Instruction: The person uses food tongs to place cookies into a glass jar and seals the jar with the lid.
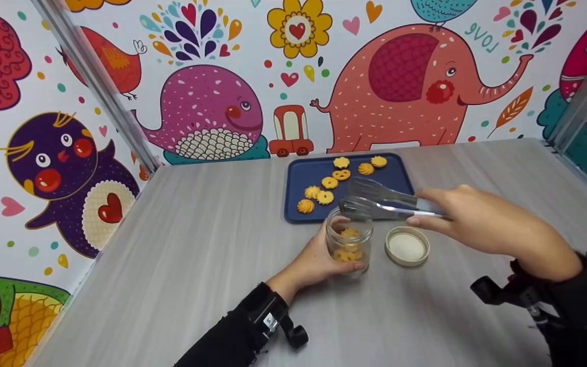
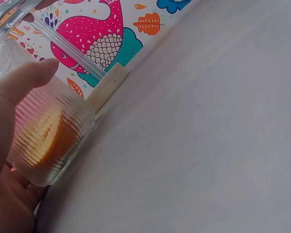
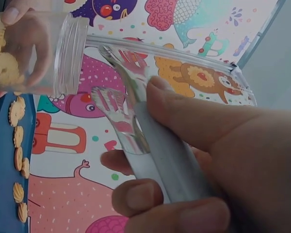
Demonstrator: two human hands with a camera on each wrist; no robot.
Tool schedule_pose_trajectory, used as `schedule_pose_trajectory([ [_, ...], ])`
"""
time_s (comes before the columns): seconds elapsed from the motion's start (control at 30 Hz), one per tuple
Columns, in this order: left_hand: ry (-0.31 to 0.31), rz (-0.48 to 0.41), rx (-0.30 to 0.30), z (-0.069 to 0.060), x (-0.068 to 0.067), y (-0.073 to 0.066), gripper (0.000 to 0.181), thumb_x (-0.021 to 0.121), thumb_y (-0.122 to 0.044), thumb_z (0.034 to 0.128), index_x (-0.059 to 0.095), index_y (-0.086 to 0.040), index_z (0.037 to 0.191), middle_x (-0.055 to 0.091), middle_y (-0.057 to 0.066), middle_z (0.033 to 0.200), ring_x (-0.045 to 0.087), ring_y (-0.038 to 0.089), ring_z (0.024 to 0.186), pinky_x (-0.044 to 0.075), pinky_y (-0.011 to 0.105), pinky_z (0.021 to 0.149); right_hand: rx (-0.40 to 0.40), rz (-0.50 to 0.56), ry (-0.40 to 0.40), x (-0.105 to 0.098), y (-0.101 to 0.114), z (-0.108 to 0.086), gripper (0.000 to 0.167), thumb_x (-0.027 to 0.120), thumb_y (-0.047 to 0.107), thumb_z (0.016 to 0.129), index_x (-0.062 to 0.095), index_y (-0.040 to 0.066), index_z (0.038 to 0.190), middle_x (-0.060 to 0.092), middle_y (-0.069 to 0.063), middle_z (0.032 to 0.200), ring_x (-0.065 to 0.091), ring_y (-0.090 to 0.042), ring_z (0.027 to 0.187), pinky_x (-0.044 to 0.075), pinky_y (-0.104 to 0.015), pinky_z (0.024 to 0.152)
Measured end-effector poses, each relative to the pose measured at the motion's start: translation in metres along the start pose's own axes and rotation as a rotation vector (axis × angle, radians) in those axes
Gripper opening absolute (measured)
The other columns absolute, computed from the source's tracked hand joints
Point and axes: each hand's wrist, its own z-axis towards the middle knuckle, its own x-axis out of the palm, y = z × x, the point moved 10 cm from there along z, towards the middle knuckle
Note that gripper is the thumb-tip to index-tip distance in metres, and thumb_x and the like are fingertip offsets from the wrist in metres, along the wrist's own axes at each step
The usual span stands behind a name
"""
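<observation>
A clear glass jar [image 1: 363, 239] with cookies [image 1: 348, 254] inside is held in my left hand [image 1: 319, 257], the thumb and fingers wrapped around its side. Ribbed glass shows in the left wrist view, with a cookie [image 2: 48, 138] behind it. My right hand [image 1: 487, 219] grips metal tongs [image 1: 390, 210] by their handles. The tongs' tips [image 3: 114, 77] are apart with nothing between them, close to the jar's open mouth. Several cookies [image 1: 329, 182] of different shapes lie on a blue tray [image 1: 298, 173] behind the jar.
A round lid [image 1: 407, 247] lies on the grey wooden table [image 1: 196, 244], right of the jar. Decorated walls [image 1: 293, 76] with cartoon animals stand at the back and left, with metal posts [image 1: 105, 86] at the corners.
</observation>
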Motion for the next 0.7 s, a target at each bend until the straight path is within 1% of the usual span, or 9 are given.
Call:
schedule_pose_trajectory([
  [0.1, -0.001, 0.011, -0.009, 0.0, -0.001, 0.001, 0.084, 0.095, -0.017, 0.0795, 0.046, -0.025, 0.148, 0.056, -0.002, 0.142, 0.058, 0.013, 0.129, 0.038, 0.045, 0.119, 0.028, 0.003, -0.036, -0.005, -0.006, 0.001, 0.064, 0.068, 0.055, 0.101, 0.065, 0.002, 0.136, 0.071, -0.002, 0.096, 0.062, -0.018, 0.082, 0.054, -0.035, 0.067],
  [0.27, -0.005, 0.027, -0.01, -0.001, -0.001, 0.001, 0.084, 0.095, -0.018, 0.0799, 0.046, -0.027, 0.148, 0.055, -0.003, 0.142, 0.057, 0.014, 0.13, 0.038, 0.045, 0.119, 0.05, -0.002, -0.081, -0.012, -0.015, 0.003, 0.062, 0.067, 0.053, 0.103, 0.063, 0.001, 0.136, 0.069, -0.006, 0.098, 0.06, -0.021, 0.083, 0.05, -0.036, 0.065],
  [0.43, -0.01, 0.028, -0.004, -0.001, -0.001, 0.0, 0.084, 0.095, -0.018, 0.08, 0.046, -0.026, 0.148, 0.056, -0.003, 0.142, 0.057, 0.013, 0.13, 0.039, 0.042, 0.118, 0.097, 0.016, -0.099, -0.016, -0.029, 0.007, 0.066, 0.066, 0.054, 0.103, 0.059, -0.002, 0.138, 0.062, -0.008, 0.092, 0.057, -0.023, 0.08, 0.045, -0.036, 0.062],
  [0.5, -0.013, 0.029, -0.004, -0.001, -0.001, 0.0, 0.084, 0.095, -0.018, 0.0798, 0.047, -0.026, 0.148, 0.056, -0.003, 0.142, 0.057, 0.013, 0.13, 0.039, 0.042, 0.117, 0.11, 0.022, -0.108, -0.016, -0.035, 0.008, 0.065, 0.066, 0.052, 0.104, 0.059, -0.003, 0.138, 0.057, -0.008, 0.085, 0.054, -0.022, 0.075, 0.042, -0.037, 0.06],
  [0.53, -0.015, 0.029, -0.004, -0.001, -0.002, 0.001, 0.084, 0.095, -0.018, 0.0797, 0.047, -0.026, 0.148, 0.056, -0.003, 0.142, 0.057, 0.013, 0.13, 0.039, 0.041, 0.117, 0.116, 0.023, -0.113, -0.016, -0.038, 0.01, 0.065, 0.066, 0.051, 0.104, 0.058, -0.004, 0.138, 0.057, -0.008, 0.085, 0.054, -0.022, 0.075, 0.042, -0.037, 0.06],
  [0.6, -0.018, 0.029, -0.005, -0.001, -0.002, 0.0, 0.084, 0.095, -0.018, 0.0796, 0.047, -0.026, 0.148, 0.056, -0.003, 0.142, 0.057, 0.013, 0.129, 0.039, 0.041, 0.117, 0.127, 0.021, -0.123, -0.016, -0.044, 0.013, 0.064, 0.067, 0.047, 0.104, 0.058, -0.007, 0.138, 0.058, -0.009, 0.084, 0.054, -0.023, 0.073, 0.043, -0.038, 0.06],
  [0.7, -0.018, 0.027, -0.003, -0.001, -0.002, 0.001, 0.084, 0.095, -0.018, 0.0794, 0.047, -0.026, 0.147, 0.056, -0.003, 0.142, 0.057, 0.013, 0.13, 0.039, 0.041, 0.117, 0.132, 0.005, -0.142, -0.016, -0.054, 0.017, 0.062, 0.067, 0.044, 0.105, 0.058, -0.009, 0.136, 0.064, -0.012, 0.09, 0.057, -0.025, 0.075, 0.045, -0.039, 0.061],
])
